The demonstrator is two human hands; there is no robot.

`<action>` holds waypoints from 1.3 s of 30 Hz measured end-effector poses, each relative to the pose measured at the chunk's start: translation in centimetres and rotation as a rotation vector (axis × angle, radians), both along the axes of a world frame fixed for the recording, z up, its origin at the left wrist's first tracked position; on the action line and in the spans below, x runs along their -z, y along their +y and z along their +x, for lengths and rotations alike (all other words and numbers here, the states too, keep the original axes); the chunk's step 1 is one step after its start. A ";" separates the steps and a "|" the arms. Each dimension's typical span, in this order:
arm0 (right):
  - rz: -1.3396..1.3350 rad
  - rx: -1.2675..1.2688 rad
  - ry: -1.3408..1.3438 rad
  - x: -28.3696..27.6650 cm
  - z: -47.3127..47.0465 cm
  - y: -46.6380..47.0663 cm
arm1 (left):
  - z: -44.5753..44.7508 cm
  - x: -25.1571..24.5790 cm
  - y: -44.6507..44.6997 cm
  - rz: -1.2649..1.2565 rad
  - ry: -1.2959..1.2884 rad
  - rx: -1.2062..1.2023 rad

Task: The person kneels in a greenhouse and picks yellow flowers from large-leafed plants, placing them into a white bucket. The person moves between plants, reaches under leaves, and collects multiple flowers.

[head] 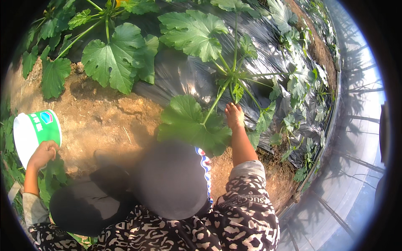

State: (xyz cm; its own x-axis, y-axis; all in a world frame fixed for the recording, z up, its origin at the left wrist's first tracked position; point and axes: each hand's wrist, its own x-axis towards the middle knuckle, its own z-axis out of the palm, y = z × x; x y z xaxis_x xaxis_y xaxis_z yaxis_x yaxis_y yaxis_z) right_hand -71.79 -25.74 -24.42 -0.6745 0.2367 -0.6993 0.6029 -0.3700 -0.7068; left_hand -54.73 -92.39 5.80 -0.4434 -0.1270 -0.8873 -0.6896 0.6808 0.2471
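My left hand [44,153] has its fingers curled at the lower edge of a white plastic bucket [23,135] with a green printed band, and seems to grip it there. The bucket is tilted at the far left, and what it contains cannot be made out. My right hand [235,115] reaches in low at the centre of a zucchini plant [232,75]. Its fingertips meet a stalk beneath a small pale-green leaf [238,92]; whether they pinch it is unclear. A broad leaf [188,119] spreads just left of that hand.
Black plastic mulch film [182,75] covers the planting bed. More zucchini plants [114,56] stand upper left and along the right. Bare soil [106,116] runs before my dark-clad knees [172,182]. Translucent greenhouse sheeting [355,131] curves along the right side.
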 end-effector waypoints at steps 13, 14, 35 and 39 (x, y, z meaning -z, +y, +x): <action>0.066 0.009 0.169 4.8 -7.0 -3.5 | 11.4 5.0 4.2 0.112 -0.188 -0.149; 0.088 0.019 0.172 4.9 -7.3 -3.6 | 11.4 5.0 4.2 0.099 -0.183 -0.163; 0.253 -0.087 0.254 6.2 -8.2 -4.2 | 9.1 8.6 3.4 0.095 -0.108 -0.276; 0.281 -0.173 0.230 6.4 -8.5 -3.9 | 10.9 9.7 2.6 0.138 -0.127 -0.291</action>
